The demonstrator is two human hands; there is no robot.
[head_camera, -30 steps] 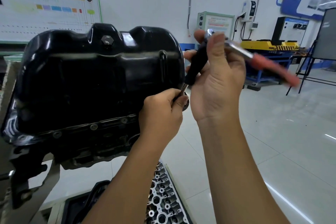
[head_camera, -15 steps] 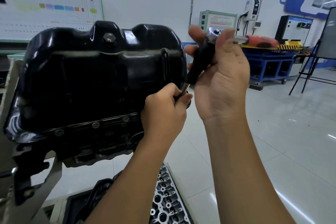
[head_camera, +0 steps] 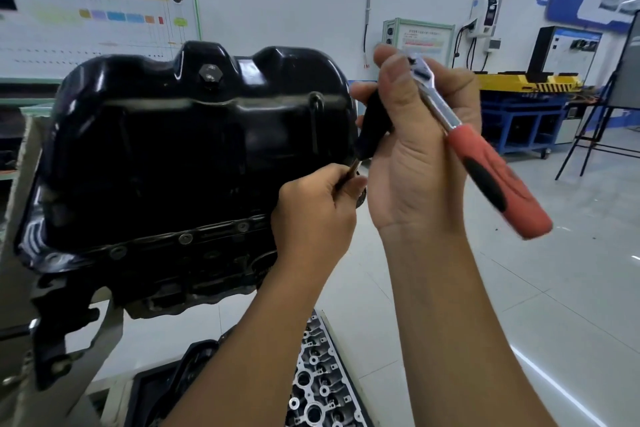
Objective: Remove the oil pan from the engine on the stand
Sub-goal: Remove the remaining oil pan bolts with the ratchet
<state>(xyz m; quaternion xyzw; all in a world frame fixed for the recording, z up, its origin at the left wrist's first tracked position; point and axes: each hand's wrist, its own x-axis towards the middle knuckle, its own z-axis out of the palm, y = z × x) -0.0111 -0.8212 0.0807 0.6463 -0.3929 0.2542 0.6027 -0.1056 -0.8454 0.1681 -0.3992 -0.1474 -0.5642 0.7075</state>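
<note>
While the black oil pan (head_camera: 194, 149) sits bolted to the upturned engine (head_camera: 194, 274) on the stand, the left hand (head_camera: 315, 215) pinches the extension shaft (head_camera: 352, 168) at the pan's right flange. The right hand (head_camera: 419, 149) wraps the ratchet (head_camera: 485, 163) head and black extension grip. Probably best to keep the socket square on the bolt, steadying with the left while swinging the red handle in short strokes.

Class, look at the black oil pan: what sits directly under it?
Under the oil pan is the dark engine block, joined by flange bolts. The left hand covers the right corner.
</note>
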